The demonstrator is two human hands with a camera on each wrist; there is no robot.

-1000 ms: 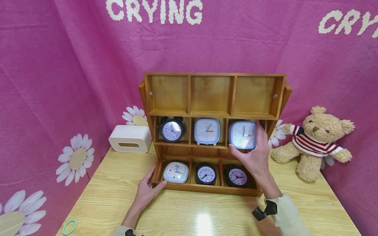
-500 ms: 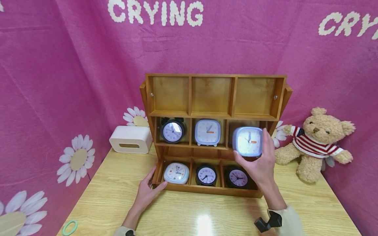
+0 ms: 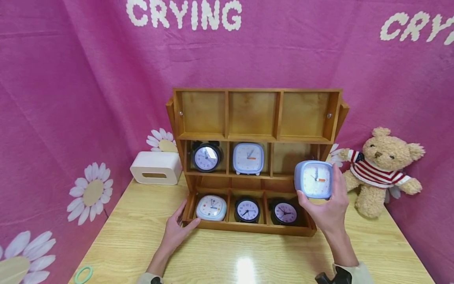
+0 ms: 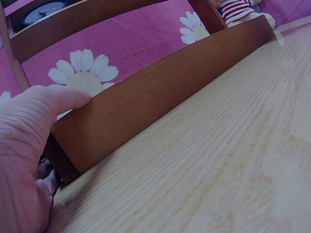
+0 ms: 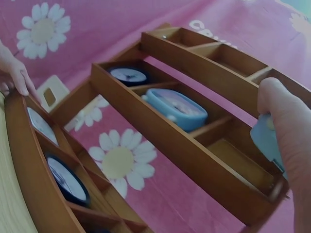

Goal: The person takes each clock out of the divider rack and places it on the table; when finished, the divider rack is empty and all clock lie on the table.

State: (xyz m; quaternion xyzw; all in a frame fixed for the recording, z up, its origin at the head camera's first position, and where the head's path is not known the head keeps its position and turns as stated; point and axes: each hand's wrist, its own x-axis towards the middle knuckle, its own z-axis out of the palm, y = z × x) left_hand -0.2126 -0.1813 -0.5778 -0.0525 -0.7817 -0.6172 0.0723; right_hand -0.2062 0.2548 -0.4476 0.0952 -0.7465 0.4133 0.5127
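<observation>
My right hand point(image 3: 328, 211) grips a square blue clock point(image 3: 316, 179) between thumb and fingers, in front of the right end of the wooden shelf point(image 3: 255, 138). In the right wrist view the same blue clock point(image 5: 266, 138) shows partly behind the thumb. My left hand point(image 3: 177, 228) holds the lower left corner of the shelf; in the left wrist view its thumb lies on the front board point(image 4: 160, 87). The middle row holds a black round clock point(image 3: 207, 157) and another blue clock point(image 3: 248, 158); its right compartment is bare. A light-blue clock point(image 3: 211, 207) sits in the bottom left compartment.
Two black clocks, one at centre point(image 3: 247, 210) and one at right point(image 3: 284, 212), stand in the bottom row. A white box point(image 3: 156, 167) is left of the shelf, a teddy bear point(image 3: 381, 173) right. A green ring point(image 3: 83, 274) lies at the table's front left.
My right hand has drawn the blue clock out of the middle row's right compartment, moving it right and down in view. The left hand has stayed at the corner.
</observation>
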